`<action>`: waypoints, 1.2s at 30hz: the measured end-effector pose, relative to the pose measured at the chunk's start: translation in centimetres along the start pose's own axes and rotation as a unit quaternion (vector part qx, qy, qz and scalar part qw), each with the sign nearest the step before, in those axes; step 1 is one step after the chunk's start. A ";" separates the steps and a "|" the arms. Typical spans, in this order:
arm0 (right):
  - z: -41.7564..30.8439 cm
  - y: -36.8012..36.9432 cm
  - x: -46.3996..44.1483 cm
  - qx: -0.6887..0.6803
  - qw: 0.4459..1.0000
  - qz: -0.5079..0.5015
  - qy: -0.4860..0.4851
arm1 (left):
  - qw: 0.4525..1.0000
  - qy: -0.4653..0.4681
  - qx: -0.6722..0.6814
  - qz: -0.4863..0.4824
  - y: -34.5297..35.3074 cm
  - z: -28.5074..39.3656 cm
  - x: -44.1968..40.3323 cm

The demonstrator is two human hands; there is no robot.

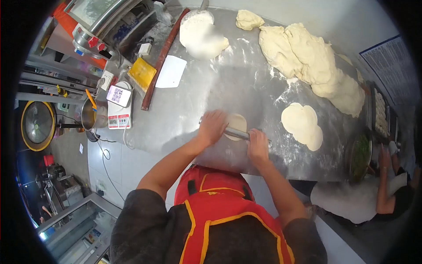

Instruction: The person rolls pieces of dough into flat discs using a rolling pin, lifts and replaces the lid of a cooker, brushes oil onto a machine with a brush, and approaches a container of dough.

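A thin rolling pin (236,133) lies across a flat round of dough (238,122) near the front edge of the metal table (176,119). My left hand (212,126) is closed on the pin's left end, and my right hand (258,144) grips it towards the right end. To the right of my hands, several thin dough rounds (301,125) overlap in a loose cluster. Behind them rests a large mass of soft dough (316,61), with a smaller lump (249,20) at its left.
Floury dough or flour (198,33) sits at the back, beside a long red-brown stick (165,59). On the left are a white card (171,71), a yellow container (142,74) and a scale (119,119). A co-worker (356,196) is at the right, near a bowl of greens (360,156).
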State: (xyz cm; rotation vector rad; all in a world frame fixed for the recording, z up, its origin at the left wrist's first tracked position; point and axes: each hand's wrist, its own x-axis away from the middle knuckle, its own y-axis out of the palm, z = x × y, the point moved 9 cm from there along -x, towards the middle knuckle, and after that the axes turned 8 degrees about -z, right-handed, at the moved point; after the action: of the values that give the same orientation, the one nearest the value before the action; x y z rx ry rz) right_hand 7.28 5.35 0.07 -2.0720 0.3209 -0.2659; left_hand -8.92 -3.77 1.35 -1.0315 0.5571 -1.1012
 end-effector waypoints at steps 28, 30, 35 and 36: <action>-1.5 -3.9 7.2 -0.014 0.998 0.023 -0.061 | 0.980 -0.156 0.112 -0.045 1.9 -3.3 -2.8; -1.8 -2.5 5.5 0.051 0.998 0.040 0.014 | 0.987 -0.099 0.118 -0.053 3.4 -0.3 -0.6; 0.8 -0.7 -4.5 0.190 0.974 0.041 0.118 | 0.978 -0.112 0.171 -0.040 2.1 2.8 -0.8; 1.1 -1.1 -6.7 0.215 0.967 0.049 0.128 | 0.978 -0.123 0.162 -0.055 2.6 2.5 -1.6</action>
State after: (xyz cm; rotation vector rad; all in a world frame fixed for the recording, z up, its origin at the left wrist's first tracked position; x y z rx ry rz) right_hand 1.48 8.95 0.10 -1.5900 0.4749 -0.4986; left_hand -6.39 -1.05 -0.02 -0.9020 0.1169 -1.0980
